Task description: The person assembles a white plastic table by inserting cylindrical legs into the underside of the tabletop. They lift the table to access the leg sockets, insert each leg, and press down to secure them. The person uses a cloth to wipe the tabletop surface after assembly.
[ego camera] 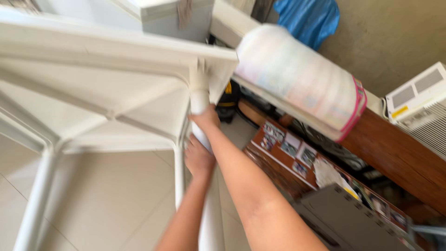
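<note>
At frame centre we grip the white table leg [200, 100] with both hands: right hand [205, 119] clenched near the corner socket, left hand [198, 158] clenched lower. The leg sits at the socket of the upturned white table [93, 88]; whether it is fully seated we cannot tell.

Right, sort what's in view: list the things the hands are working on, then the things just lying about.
In hand:
- white leg, both hands on it
- right hand, upper grip
- left hand, lower grip
- white table, seen from beneath

Lying about:
- rolled mat
- blue cloth
- air conditioner
- wooden shelf
- grey box
</note>
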